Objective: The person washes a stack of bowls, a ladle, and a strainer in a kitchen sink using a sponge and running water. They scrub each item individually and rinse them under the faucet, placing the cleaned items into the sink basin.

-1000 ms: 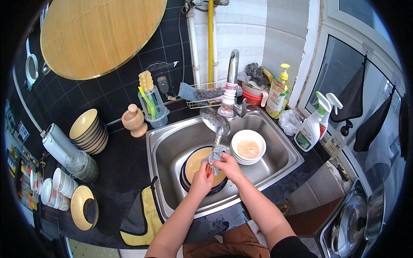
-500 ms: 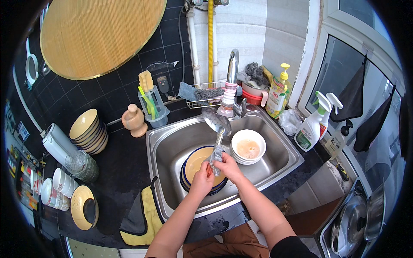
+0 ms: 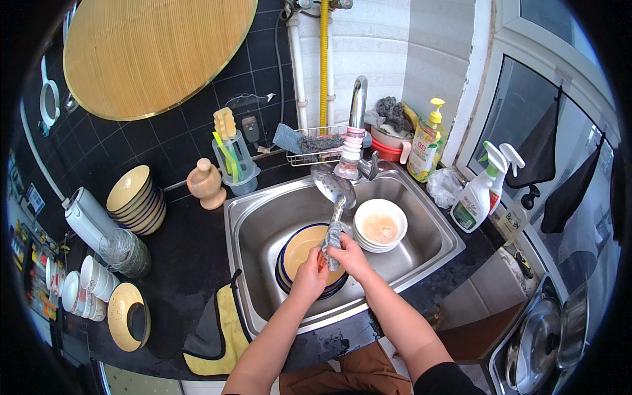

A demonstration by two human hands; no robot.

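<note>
Over the sink, both my hands are closed round the handle of a shiny metal slotted spoon [image 3: 334, 186]. Its perforated head points away from me toward the tap, and a second rounded bowl shape seems to overlap it. A grey wet-looking cloth [image 3: 334, 247] is wrapped about the handle. My right hand [image 3: 352, 257] presses the cloth from the right; my left hand [image 3: 309, 274] grips at the handle's lower left. Below them, yellow bowls with dark blue rims [image 3: 303, 247] are nested in the sink. Stacked white bowls [image 3: 380, 224], the top one holding cloudy liquid, stand to the right.
The steel sink [image 3: 263, 204] has a tap [image 3: 357, 108] at its back. Soap and spray bottles [image 3: 474, 201] line the right side. At left are stacked bowls [image 3: 135, 197], a wooden mortar [image 3: 206, 184] and a yellow-grey cloth [image 3: 224, 329].
The hands and slotted spoon stay nearly in place. The grey cloth on the handle has shifted slightly, and the right fingers have moved a little.
</note>
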